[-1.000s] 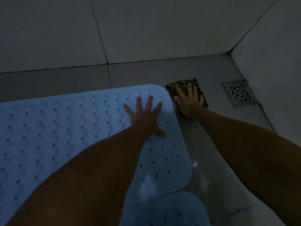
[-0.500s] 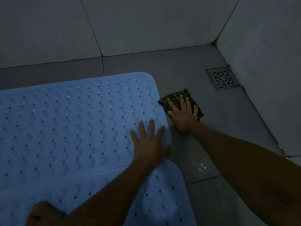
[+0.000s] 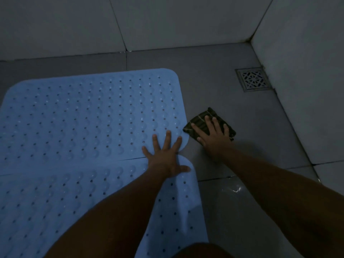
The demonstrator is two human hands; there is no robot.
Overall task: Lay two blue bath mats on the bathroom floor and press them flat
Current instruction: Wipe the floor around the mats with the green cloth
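Two light blue perforated bath mats lie side by side on the grey tiled floor. The far mat [image 3: 89,116] reaches toward the back wall, and the near mat [image 3: 55,198] meets it along a seam. My left hand [image 3: 165,155] presses flat with spread fingers across that seam at the mats' right corners. My right hand [image 3: 212,136] rests with straight fingers on a dark folded cloth [image 3: 210,118] on the bare floor just right of the mats.
A square metal floor drain [image 3: 254,79] sits in the far right corner. Tiled walls [image 3: 186,21] close the back and right side. A wet patch [image 3: 236,189] glints on the floor tile by my right forearm.
My left hand has slid back from the far mat's upper corner to the seam between the mats. My right hand and the cloth moved back alongside it, away from the drain.
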